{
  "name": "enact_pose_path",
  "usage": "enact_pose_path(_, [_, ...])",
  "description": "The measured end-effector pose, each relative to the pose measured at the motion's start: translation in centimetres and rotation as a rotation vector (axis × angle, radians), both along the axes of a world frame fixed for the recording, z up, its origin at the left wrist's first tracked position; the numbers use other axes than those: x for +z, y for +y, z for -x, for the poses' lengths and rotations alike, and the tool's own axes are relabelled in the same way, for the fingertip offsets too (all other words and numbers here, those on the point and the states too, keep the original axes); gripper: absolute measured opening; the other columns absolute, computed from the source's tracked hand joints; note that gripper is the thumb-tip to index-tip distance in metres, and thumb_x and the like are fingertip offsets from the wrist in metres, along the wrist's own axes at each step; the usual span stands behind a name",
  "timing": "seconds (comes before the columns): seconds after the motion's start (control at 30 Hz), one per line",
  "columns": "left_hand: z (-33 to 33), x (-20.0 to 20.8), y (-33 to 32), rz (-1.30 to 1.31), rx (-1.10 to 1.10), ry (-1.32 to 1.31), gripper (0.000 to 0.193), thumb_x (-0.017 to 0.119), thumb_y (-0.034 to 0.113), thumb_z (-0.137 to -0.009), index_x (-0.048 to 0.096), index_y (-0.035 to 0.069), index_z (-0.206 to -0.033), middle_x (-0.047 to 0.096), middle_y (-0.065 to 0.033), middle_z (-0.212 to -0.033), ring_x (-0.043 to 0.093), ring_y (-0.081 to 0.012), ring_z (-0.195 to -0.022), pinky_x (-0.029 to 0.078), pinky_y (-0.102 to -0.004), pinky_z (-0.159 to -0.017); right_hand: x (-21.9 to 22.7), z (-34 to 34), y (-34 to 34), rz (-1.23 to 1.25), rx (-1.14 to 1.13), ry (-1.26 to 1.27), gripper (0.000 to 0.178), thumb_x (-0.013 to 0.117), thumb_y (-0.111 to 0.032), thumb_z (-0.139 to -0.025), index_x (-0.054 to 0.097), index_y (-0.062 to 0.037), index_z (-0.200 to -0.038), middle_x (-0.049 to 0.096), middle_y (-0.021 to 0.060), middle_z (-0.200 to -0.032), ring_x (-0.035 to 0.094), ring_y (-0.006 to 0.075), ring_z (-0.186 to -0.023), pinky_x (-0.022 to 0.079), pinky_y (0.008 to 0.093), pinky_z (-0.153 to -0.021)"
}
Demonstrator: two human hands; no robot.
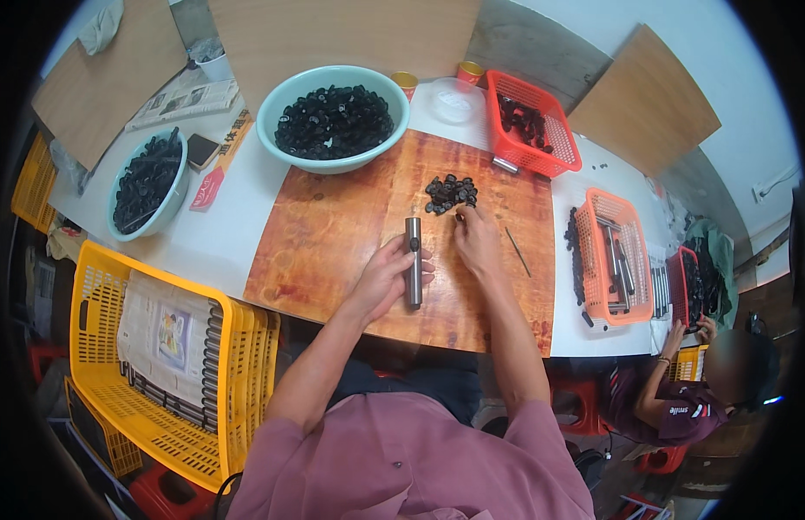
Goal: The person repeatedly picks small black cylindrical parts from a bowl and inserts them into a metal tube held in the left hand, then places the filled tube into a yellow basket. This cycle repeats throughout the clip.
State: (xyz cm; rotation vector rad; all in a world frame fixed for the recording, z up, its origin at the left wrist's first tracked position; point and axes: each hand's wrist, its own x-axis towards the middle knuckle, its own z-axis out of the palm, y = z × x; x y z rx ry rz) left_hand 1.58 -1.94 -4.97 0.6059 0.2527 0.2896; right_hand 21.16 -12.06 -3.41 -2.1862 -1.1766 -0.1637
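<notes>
My left hand is closed round a grey metal tube, which stands lengthwise away from me above the wooden board. A small black oval piece sits on the tube's upper side, by my thumb. To the right, my right hand reaches to the near edge of a loose heap of small black parts. Its thumb and fingers are pinched together, with a dark small part at the tips, partly hidden. Right of that hand a thin dark rod lies on the board.
Large pale-green bowls of black parts stand behind and left. A yellow crate of tubes is at my left. Red basket and orange basket stand right. A co-worker handles things at the far right.
</notes>
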Motion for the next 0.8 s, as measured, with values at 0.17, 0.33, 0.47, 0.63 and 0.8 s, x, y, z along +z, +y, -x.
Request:
enact_pose_path(0.17, [-0.1,0.0,0.0,0.008,-0.009,0.011,0.042,0.053,0.006,-0.103,0.039,0.002,-0.142,0.060,-0.0159,-0.119,0.067,-0.0265,-0.103,0.060,-0.0419,-0.092,1.3,0.6,-1.8,0.121,0.064,0.143,0.023,0.057,-0.001,-0.085,0.070,-0.0001,-0.104,0.067,0.0246,-0.100,0.065,0.0427,-0.093,0.052,0.0477,-0.082])
enact_pose_path(0.33, [-0.2,0.0,0.0,0.016,-0.015,0.006,0.042,0.053,0.006,-0.103,0.039,0.003,-0.142,0.060,-0.0162,-0.119,0.067,-0.0264,-0.103,0.060,-0.0421,-0.091,0.1,-0.1,-2.2,0.017,0.022,0.168,0.024,0.058,-0.002,-0.086,0.071,-0.0023,-0.107,0.067,0.0225,-0.098,0.065,0.0412,-0.094,0.052,0.0466,-0.082])
enact_pose_path(0.47, [-0.2,0.2,-0.1,0.012,-0.013,0.005,0.041,0.053,0.006,-0.103,0.040,0.002,-0.141,0.061,-0.0162,-0.117,0.068,-0.0258,-0.101,0.061,-0.0406,-0.090,-0.6,-0.2,-2.3,-0.083,-0.068,0.167,0.020,0.064,-0.008,-0.088,0.071,-0.0023,-0.106,0.066,0.0198,-0.096,0.066,0.0384,-0.091,0.053,0.0456,-0.080])
enact_pose_path(0.63, [-0.1,0.2,0.0,-0.028,0.006,0.026,0.035,0.053,0.009,-0.103,0.044,0.000,-0.135,0.063,-0.0166,-0.114,0.069,-0.0243,-0.098,0.061,-0.0399,-0.088,1.3,1.1,-2.1,0.032,-0.146,0.172,0.024,0.075,-0.016,-0.083,0.071,-0.0028,-0.103,0.067,0.0159,-0.094,0.068,0.0336,-0.085,0.053,0.0442,-0.077])
enact_pose_path(0.8, [-0.2,0.2,-0.1,-0.017,0.001,-0.007,0.035,0.054,0.008,-0.102,0.044,0.000,-0.135,0.062,-0.0169,-0.115,0.069,-0.0248,-0.098,0.061,-0.0401,-0.088,-0.7,0.4,-2.3,0.025,-0.111,0.169,0.027,0.078,-0.016,-0.081,0.070,-0.0009,-0.102,0.068,0.0165,-0.094,0.069,0.0324,-0.087,0.054,0.0429,-0.078])
